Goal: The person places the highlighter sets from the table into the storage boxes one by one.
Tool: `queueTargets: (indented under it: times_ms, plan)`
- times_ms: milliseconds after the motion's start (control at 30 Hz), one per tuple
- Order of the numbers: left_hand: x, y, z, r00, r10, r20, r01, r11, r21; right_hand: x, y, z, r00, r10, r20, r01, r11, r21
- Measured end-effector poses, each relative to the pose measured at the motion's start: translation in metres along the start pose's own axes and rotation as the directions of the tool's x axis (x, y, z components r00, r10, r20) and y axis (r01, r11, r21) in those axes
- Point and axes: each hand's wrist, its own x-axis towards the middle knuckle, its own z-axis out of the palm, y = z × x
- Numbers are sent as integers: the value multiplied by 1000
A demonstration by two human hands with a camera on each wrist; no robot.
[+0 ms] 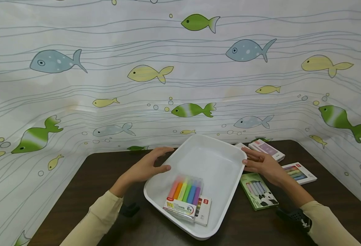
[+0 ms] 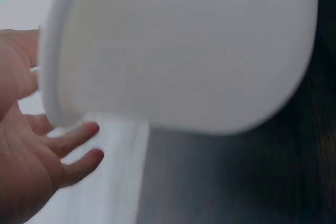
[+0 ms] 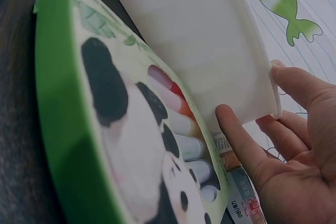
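Pinched at the rim: a smooth white tray (image 1: 206, 155)

Head view: saw the shallow, round-cornered tray tilted over a dark wood-grained table (image 1: 85, 191); inside, near the lower end, found a clear case (image 1: 183, 196) of 6 rainbow pens overlapping a white box (image 1: 203, 215). Noted a flat green panda carton (image 1: 259, 191) just right.

Left wrist view: saw the left hand (image 2: 23, 161) loosely splayed beside the blurred, plain underside; could not tell if gripping.

Right wrist view: saw the right hand (image 3: 294, 156) pinching the thin rim, palm hollowed; close by, glimpsed rounded pens through the carton's window.
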Motion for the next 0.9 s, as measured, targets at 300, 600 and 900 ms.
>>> queueTargets:
  times_ms: [300, 600, 900]
  plan:
    - [0, -45, -5, 996, -88, 2, 84, 937, -339, 0, 1, 1, 1000, -1, 3, 1, 1000, -6]
    - [1, -63, 5, 990, -126, 66, 141, 813, -566, 0, 3, 0, 1000, -13, 10, 13, 1000, -3]
    - [-1, -68, 15, 985, -142, 97, 172, 781, -601, 0, 1, -1, 1000, -2, 10, 2, 1000, -4]
